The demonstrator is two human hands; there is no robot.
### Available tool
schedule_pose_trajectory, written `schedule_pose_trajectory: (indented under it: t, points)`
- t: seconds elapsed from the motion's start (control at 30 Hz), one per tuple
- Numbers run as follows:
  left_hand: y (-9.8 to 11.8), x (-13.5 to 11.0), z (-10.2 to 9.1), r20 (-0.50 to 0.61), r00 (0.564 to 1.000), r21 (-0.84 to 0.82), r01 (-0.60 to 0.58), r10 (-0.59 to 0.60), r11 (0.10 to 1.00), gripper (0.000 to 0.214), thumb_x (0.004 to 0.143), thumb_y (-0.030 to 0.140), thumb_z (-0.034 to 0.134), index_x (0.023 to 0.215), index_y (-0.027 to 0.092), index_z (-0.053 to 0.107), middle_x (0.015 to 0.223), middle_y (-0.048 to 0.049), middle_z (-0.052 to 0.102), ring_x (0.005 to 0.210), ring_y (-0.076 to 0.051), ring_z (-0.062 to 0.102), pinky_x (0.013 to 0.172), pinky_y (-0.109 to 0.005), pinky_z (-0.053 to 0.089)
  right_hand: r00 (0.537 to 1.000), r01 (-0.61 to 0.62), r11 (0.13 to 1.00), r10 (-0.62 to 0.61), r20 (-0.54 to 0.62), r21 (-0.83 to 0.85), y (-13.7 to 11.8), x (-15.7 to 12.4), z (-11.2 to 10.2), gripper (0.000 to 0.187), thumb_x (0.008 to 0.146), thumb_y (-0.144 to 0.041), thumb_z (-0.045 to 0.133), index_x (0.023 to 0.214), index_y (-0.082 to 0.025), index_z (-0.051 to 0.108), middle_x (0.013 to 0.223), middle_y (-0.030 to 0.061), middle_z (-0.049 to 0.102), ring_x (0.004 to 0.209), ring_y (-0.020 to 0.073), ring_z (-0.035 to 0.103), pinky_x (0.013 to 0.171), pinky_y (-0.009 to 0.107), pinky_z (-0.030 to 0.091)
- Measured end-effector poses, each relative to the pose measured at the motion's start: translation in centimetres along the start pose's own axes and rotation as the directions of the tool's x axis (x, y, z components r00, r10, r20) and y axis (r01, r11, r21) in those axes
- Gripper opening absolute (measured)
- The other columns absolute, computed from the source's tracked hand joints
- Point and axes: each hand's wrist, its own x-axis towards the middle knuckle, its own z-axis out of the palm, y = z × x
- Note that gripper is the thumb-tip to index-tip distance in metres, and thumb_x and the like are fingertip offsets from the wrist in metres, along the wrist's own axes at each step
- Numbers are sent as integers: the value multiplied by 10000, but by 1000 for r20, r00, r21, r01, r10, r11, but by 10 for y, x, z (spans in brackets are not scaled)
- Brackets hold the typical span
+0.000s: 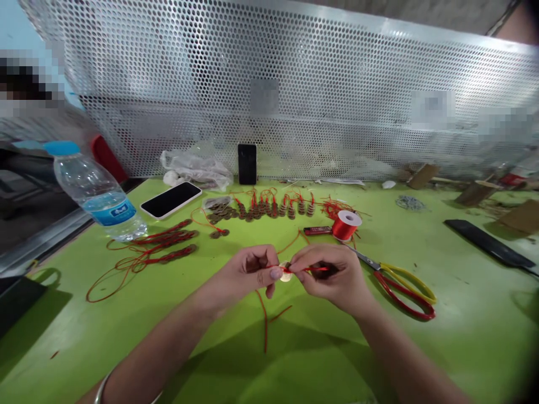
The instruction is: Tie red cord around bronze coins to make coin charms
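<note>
Between my hands, above the green table (210, 331), a round gold-coloured coin (286, 276) shows with red cord (314, 269) across it. My left hand (252, 270) is closed, thumb and forefinger pinching the cord at the coin's left side. On the coin's right side my right hand (330, 272) is closed in a pinch on the same cord. One cord end (265, 325) hangs or lies below my left hand; I cannot tell which. A short cut piece of red cord (281, 313) lies beside it. My fingertips hide part of the coin.
Scissors (379, 266) and a red thread spool (347, 225) lie right of centre. Strung coins (273, 209) line the back; more corded coins (172, 241) lie left. A water bottle (101, 193), a flat phone (172, 200) and an upright phone (247, 164) stand around. Perforated metal panel (295, 84) behind.
</note>
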Motion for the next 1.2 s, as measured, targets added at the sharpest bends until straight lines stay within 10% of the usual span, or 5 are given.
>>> schedule_pose_trajectory:
  t: [0.8, 1.0, 1.2]
  points:
    - [4, -1, 4, -36, 995, 267, -78, 91, 961, 285, 765, 417, 616, 671, 164, 527, 600, 28, 499, 580, -108, 457, 544, -231, 338, 978, -206, 968, 210, -16, 145, 6, -1, 0, 83, 693, -124, 665, 750, -173, 700, 716, 43, 693, 595, 114, 598, 502, 201, 449]
    - [9, 3, -16, -162, 964, 358, -141, 210, 923, 260, 799, 349, 569, 623, 165, 512, 564, 27, 489, 558, -105, 429, 558, -243, 324, 934, -354, 933, 349, 68, 65, 22, 8, -29, 183, 802, -296, 628, 933, -183, 687, 608, -1, 636, 476, 69, 468, 417, 179, 334]
    - [20, 5, -53, -325, 905, 323, -167, 275, 932, 218, 759, 310, 593, 613, 178, 501, 549, 46, 404, 566, -107, 429, 577, -236, 365, 893, -405, 905, 422, -158, 129, 44, 12, -69, 257, 743, -341, 685, 933, -170, 667, 601, -17, 606, 428, 52, 420, 372, 171, 287]
